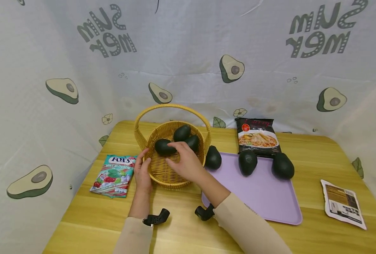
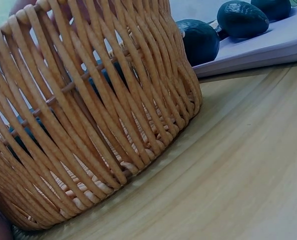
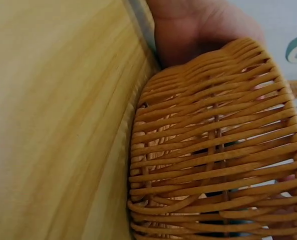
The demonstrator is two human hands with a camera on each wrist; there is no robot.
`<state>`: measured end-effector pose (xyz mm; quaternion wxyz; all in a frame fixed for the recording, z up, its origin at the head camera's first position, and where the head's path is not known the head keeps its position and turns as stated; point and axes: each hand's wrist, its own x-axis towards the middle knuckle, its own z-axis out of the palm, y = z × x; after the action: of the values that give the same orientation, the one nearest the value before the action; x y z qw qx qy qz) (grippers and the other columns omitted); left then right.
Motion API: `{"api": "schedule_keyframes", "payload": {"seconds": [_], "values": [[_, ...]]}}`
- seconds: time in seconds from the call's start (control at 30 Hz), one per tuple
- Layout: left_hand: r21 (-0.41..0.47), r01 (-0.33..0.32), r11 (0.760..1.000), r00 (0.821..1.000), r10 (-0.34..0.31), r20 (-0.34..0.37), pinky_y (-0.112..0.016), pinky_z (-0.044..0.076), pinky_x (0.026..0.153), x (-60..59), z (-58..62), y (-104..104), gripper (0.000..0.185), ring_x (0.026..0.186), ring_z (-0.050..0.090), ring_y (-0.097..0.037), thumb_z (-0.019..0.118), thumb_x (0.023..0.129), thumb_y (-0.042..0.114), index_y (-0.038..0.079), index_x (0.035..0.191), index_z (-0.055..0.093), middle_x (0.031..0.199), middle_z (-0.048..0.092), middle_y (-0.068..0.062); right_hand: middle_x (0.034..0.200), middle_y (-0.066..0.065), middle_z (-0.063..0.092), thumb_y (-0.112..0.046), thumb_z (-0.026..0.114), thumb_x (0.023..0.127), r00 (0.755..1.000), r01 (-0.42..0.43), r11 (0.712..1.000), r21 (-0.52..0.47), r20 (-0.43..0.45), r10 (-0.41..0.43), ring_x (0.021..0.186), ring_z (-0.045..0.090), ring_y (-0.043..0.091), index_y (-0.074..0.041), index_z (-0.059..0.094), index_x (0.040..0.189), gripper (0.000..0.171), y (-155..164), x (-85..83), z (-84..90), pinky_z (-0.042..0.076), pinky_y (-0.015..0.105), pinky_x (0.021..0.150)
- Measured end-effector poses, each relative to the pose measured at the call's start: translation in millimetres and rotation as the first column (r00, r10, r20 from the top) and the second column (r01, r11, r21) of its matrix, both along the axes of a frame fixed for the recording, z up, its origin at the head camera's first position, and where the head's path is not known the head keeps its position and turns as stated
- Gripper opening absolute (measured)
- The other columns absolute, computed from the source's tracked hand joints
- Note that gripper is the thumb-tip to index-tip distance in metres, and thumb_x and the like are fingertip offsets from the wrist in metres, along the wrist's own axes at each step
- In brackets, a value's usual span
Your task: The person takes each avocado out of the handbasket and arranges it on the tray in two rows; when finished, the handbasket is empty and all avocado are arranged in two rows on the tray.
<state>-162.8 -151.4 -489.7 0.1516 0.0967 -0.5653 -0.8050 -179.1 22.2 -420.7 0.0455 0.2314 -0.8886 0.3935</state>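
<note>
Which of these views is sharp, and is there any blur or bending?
Head view: evenly lit and sharp, with wide-angle bending at the backdrop edges. Left wrist view: wicker basket close and fairly crisp, avocados behind slightly soft. Right wrist view: tabletop blurred, basket weave clearer.

Staged tabletop set; avocado-print cloth backdrop [image 1: 188,63]; wooden table [image 1: 181,225]; snack packets [image 1: 114,175].

wicker basket [image 1: 162,174]: tan, round, arched handle, upright just left of purple tray [image 1: 270,204] | avocados in basket [image 1: 163,146]: three, dark green, against far wall | avocados on tray [image 1: 247,162]: three, far edge
</note>
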Motion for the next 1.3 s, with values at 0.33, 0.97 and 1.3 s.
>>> {"api": "schedule_keyframes", "payload": {"seconds": [0.33,0.97,1.3], "values": [[-0.014,-0.007,1.0,1.0,0.007,-0.015,-0.025,0.04,0.106,-0.5,0.2,1,0.04,0.141,0.04,-0.024,0.045,0.103,0.007,0.002,0.141,0.056,0.152,0.047,-0.01,0.153,0.01,0.046,-0.033,0.072,0.095,0.998,-0.009,0.996,0.088,0.06,0.004,0.141,0.048,0.029,-0.017,0.052,0.148,0.058,-18,-35.6,-4.9,0.045,0.049,0.113],[0.02,-0.017,1.0,1.0,0.017,-0.011,-0.029,0.04,0.108,0.4,4.5,2,0.039,0.139,0.04,-0.025,0.045,0.102,0.005,0.003,0.139,0.059,0.154,0.044,-0.01,0.157,0.006,0.045,-0.039,0.071,0.095,0.99,-0.03,0.97,0.24,0.138,-0.004,0.141,0.049,0.029,-0.022,0.042,0.156,0.07,-34,-55.9,-14.7,0.043,0.05,0.114],[-0.002,-0.019,1.0,1.0,0.019,0.003,-0.022,0.038,0.105,0.9,8.8,2,0.04,0.143,0.037,-0.022,0.045,0.102,0.005,0.001,0.14,0.056,0.155,0.043,-0.011,0.154,0.011,0.048,-0.036,0.074,0.093,0.975,-0.068,0.975,0.212,0.22,0.02,0.139,0.051,0.031,-0.02,0.043,0.155,0.072,-32,-59.1,-18.2,0.045,0.048,0.113]]}}
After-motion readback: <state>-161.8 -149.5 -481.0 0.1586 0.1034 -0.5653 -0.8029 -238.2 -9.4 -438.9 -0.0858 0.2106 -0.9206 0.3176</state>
